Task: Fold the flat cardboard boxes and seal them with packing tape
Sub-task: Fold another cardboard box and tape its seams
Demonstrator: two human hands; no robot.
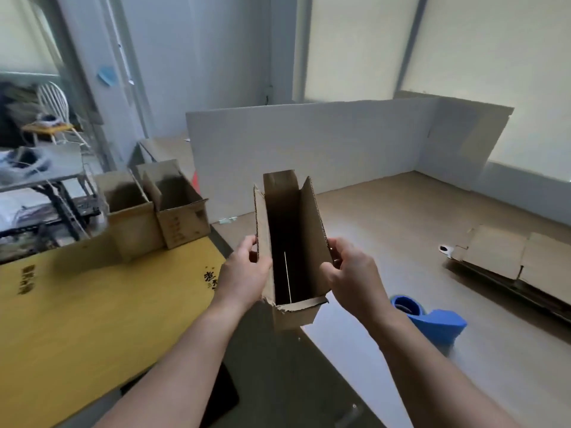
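Note:
I hold a brown cardboard box in the air between both hands, its open top facing me and its flaps up. A thin line of light shows along the seam in its dark bottom. My left hand grips the left wall, thumb over the edge. My right hand grips the right wall with curled fingers. A blue tape dispenser lies on the table just below my right forearm. A stack of flat cardboard boxes lies at the right.
Two folded open boxes stand side by side on a yellow board at the left. A white cardboard screen stands behind the table. A dark phone lies near the front edge. A cluttered desk and chair are far left.

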